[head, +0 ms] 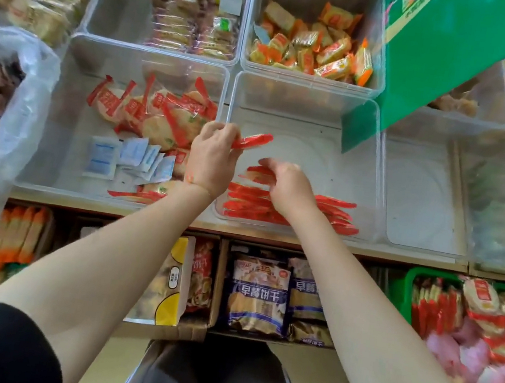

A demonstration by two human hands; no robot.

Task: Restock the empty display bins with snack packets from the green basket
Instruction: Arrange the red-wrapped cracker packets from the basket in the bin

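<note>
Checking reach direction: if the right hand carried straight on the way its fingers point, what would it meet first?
Probably the red packets stacked in the clear bin just beneath the right hand, which already pinches one; depth is unclear.

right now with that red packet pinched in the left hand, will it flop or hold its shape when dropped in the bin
The red packet juts straight out past the left hand without drooping, so it probably holds its shape. Held by fingertips alone, it looks light. The packets already in the clear bin lie flat in an overlapping row, so it should settle flat, though the glossy wrapper may slide.
</note>
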